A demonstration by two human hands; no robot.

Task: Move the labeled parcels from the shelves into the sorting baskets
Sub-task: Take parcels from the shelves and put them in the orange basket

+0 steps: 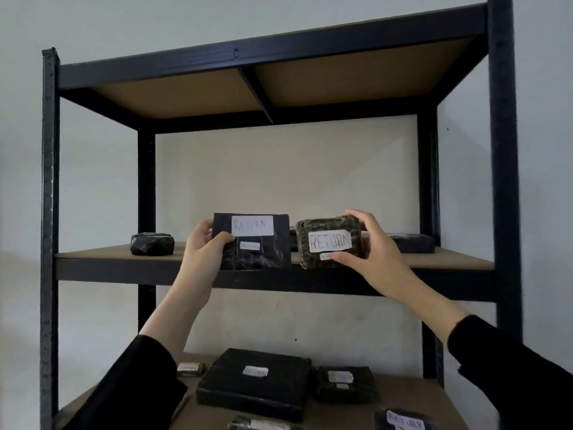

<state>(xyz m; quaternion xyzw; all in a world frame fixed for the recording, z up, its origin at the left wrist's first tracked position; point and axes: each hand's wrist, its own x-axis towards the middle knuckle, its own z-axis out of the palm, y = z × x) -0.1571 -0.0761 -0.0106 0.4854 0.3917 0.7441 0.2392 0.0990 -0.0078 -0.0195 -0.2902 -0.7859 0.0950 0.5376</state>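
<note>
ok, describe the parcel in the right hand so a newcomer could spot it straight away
On the dark metal rack, look at the middle shelf. The right hand grips a rounded, mottled parcel there. Unlike the flat black parcel beside it, its RETURN label is bold.

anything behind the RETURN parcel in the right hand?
A dark flat parcel lies on the brown shelf board behind the wrapped RETURN parcel held by the right hand; whatever sits directly behind is covered.

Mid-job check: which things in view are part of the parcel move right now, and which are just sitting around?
In hand:
flat RETURN parcel, left hand
chunky RETURN parcel, right hand

Waiting, untouched:
small black parcel on middle shelf
large black parcel on the shelf below
</note>
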